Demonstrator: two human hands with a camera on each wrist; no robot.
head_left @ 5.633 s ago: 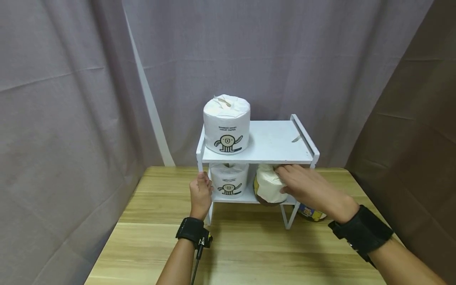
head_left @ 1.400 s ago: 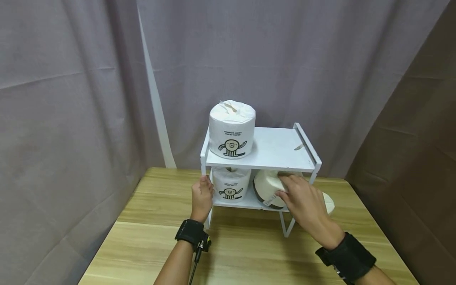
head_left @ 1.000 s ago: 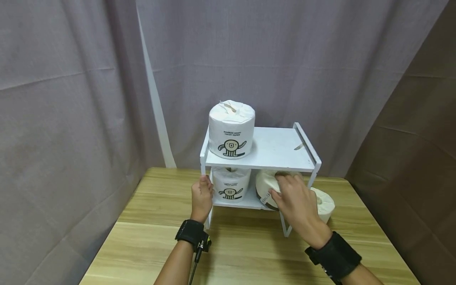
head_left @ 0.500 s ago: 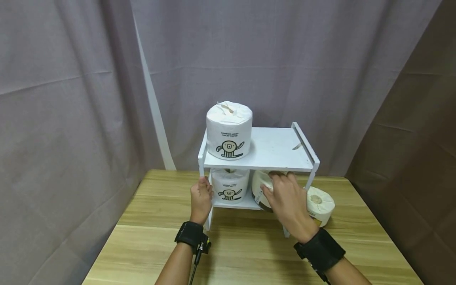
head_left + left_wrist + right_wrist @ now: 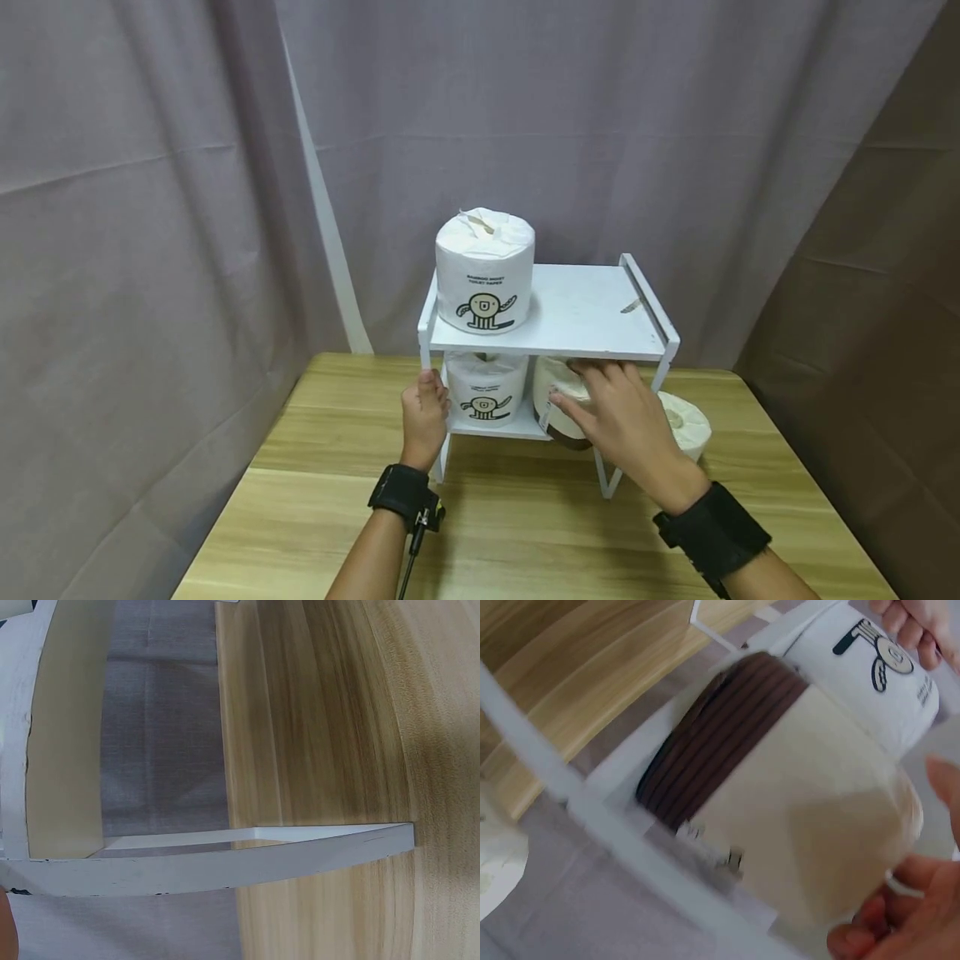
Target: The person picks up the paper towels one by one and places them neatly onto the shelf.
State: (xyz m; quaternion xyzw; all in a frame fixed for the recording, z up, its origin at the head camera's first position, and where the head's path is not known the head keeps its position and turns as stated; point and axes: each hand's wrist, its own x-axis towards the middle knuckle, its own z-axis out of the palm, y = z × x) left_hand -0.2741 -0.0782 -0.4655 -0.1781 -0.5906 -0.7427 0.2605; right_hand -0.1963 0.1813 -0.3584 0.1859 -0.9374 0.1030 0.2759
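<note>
Since a moment ago the right hand [image 5: 618, 412] has drawn back a little from the lower shelf, and the cream roll with the brown band [image 5: 553, 398] now sits further in, beside the wrapped roll [image 5: 485, 389]. Its fingers lie spread and fairly straight against the roll's face, pressing rather than gripping. The left hand [image 5: 423, 415] is curled round the front left post of the white rack [image 5: 592, 321], steadying it. Another wrapped roll [image 5: 484, 268] stands on the top shelf, and a bare roll [image 5: 686, 423] lies on the wooden table [image 5: 315, 467] just right of the rack. I'd judge the banded roll light and soft, squashing easily; it is best taken round its sides with a loose grip, since the paper face could dent.
</note>
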